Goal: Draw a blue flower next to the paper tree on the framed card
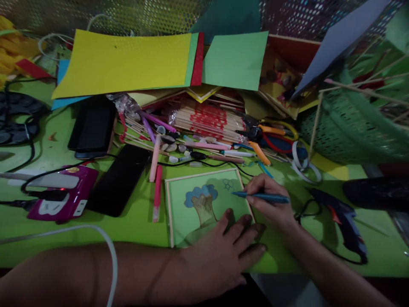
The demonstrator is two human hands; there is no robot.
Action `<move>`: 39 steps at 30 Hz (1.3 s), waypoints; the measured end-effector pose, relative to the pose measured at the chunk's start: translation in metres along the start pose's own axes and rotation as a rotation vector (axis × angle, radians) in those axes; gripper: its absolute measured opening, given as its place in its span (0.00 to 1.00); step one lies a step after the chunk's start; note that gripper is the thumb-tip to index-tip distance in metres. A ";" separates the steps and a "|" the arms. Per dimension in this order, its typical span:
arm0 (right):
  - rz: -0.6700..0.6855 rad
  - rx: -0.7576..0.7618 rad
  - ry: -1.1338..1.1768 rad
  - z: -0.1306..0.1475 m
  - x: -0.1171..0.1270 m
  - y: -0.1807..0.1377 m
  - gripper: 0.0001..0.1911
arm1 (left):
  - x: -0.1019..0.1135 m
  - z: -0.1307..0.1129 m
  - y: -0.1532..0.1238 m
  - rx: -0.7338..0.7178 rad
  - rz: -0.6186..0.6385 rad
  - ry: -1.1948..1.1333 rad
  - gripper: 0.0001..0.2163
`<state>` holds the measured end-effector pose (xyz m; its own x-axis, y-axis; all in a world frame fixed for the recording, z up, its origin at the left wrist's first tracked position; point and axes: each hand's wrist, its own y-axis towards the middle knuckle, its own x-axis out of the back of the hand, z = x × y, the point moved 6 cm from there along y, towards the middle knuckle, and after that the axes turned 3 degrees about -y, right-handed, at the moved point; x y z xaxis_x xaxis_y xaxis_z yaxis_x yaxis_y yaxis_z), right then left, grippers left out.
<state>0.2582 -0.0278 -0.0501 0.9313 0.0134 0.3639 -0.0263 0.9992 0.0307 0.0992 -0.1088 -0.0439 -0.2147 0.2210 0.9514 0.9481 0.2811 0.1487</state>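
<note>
A small green card (191, 192) framed with thin wooden sticks lies in front of me, bearing a tree with a blue crown and brown trunk. My left hand (220, 256) lies flat and open on the card's lower right corner, fingers stretched out. My right hand (270, 200) is closed round a blue pen (260, 196), whose tip rests on the card's right part, below a small outlined drawing (228, 184).
Two black phones (119, 179) and a purple power strip (62, 198) lie left. Coloured paper sheets (128, 62), bundled sticks (207, 121), pens, scissors (271, 136) and tape rolls crowd the back. A glue gun (341, 217) lies right, a green basket (351, 128) behind it.
</note>
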 end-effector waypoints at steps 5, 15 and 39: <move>-0.007 0.016 -0.013 0.006 -0.002 0.002 0.04 | 0.000 0.001 0.000 -0.003 -0.003 0.004 0.31; 0.010 0.044 -0.032 0.004 -0.002 0.002 0.04 | 0.000 0.000 0.001 0.006 -0.013 -0.003 0.32; 0.104 0.005 -0.025 0.002 -0.007 0.000 0.04 | 0.004 0.002 0.000 -0.002 -0.005 0.008 0.32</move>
<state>0.2508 -0.0275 -0.0504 0.9140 0.1158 0.3889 -0.1240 0.9923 -0.0042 0.0976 -0.1066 -0.0409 -0.2178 0.2120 0.9527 0.9474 0.2806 0.1541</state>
